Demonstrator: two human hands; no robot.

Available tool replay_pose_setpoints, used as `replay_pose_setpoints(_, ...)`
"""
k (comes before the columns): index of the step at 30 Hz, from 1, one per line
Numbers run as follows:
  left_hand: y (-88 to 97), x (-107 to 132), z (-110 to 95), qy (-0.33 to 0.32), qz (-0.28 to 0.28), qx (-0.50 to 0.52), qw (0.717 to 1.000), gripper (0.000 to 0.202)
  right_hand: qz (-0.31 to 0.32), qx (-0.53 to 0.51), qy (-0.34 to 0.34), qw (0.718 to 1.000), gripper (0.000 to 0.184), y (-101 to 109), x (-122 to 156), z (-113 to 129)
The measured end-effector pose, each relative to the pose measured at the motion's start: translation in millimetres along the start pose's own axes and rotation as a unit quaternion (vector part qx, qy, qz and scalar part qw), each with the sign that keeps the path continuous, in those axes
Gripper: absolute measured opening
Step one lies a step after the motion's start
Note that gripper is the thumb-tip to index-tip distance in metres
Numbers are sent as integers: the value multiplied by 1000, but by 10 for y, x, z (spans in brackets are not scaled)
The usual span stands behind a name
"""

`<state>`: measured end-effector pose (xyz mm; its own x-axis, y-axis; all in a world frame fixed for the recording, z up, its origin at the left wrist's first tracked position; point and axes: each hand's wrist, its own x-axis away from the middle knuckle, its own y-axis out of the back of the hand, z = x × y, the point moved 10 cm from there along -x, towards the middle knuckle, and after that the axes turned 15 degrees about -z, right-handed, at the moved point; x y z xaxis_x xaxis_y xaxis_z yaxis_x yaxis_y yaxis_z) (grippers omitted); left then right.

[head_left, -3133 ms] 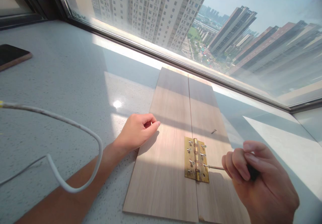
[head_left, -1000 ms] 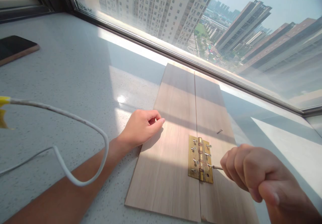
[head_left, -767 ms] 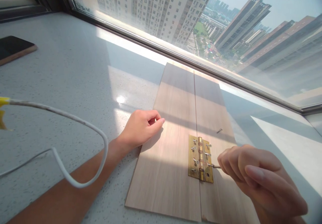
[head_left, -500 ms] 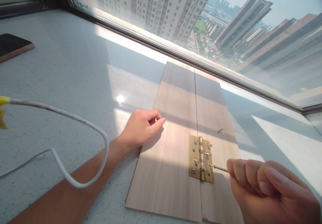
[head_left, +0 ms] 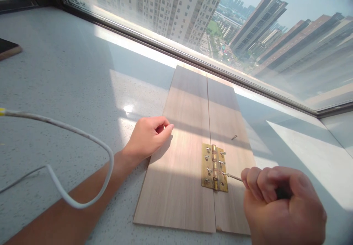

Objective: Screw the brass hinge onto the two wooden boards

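Observation:
Two wooden boards [head_left: 187,127] lie side by side on a pale speckled counter [head_left: 68,76]. A brass hinge [head_left: 214,167] spans their seam, with several screws standing up in its holes. My right hand [head_left: 281,204] is closed round a screwdriver [head_left: 234,177]; only its thin metal shaft shows, with its tip at a screw on the hinge's right leaf. My left hand [head_left: 149,138] rests on the left board's edge, fingers curled loosely with nothing in them. One loose screw [head_left: 234,137] lies on the right board above the hinge.
A white cable [head_left: 82,142] loops across the left foreground. A dark phone [head_left: 8,48] lies at the far left edge. A window frame [head_left: 193,59] runs just behind the boards, with tall buildings far below outside.
My right hand has turned and regripped round the screwdriver, its tip staying at the hinge. The left hand has kept its place on the board. The view has shifted slightly.

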<state>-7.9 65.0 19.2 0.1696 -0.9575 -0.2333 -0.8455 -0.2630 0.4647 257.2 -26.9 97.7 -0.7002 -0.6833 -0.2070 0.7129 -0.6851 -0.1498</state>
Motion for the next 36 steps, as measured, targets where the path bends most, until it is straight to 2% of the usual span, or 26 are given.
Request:
replay_pose_setpoints(2,51,-15,-25,-28,-35,-28,999,20,76,-7,-3,997,28,-67,-48,13)
replay_pose_setpoints(4,80,-21,-57,-56,-60,-54,995,12,195,1,-21,981,30,-176,-60,-15)
replay_pose_setpoints(7,76,-19,-75,-73,-65,-66,993,18,365,21,-40,930,35,-288,20,-77)
replay_pose_setpoints(9,61,-12,-69,-67,-56,-57,995,25,433,25,-39,900,36,-317,85,-101)
replay_pose_setpoints(11,53,1,-76,-63,-49,-43,996,31,441,17,-30,897,34,-323,91,-102)
replay_pose_setpoints(15,52,30,-126,-76,-40,-12,996,38,345,-30,-26,938,22,-236,-25,-92)
replay_pose_setpoints(17,39,40,-134,-80,-26,-9,996,39,329,-47,-34,943,25,-192,-34,-101)
replay_pose_setpoints(20,38,40,-117,-74,-12,-11,997,39,366,-36,-55,928,34,-181,10,-154)
replay_pose_setpoints(23,35,36,-105,-73,-4,-12,997,39,400,-24,-76,913,34,-201,9,-202)
replay_pose_setpoints(28,41,33,-112,-91,-23,-14,996,36,390,41,-125,911,41,-284,-119,-357)
replay_pose_setpoints(31,39,35,-119,-98,-30,-12,995,34,440,101,-90,888,40,-423,-100,-339)
replay_pose_setpoints(34,43,39,-140,-108,-32,-5,994,35,486,170,-9,857,39,-539,-60,-232)
replay_pose_setpoints(36,47,45,-154,-115,-32,-6,993,35,488,213,52,845,39,-562,-68,-138)
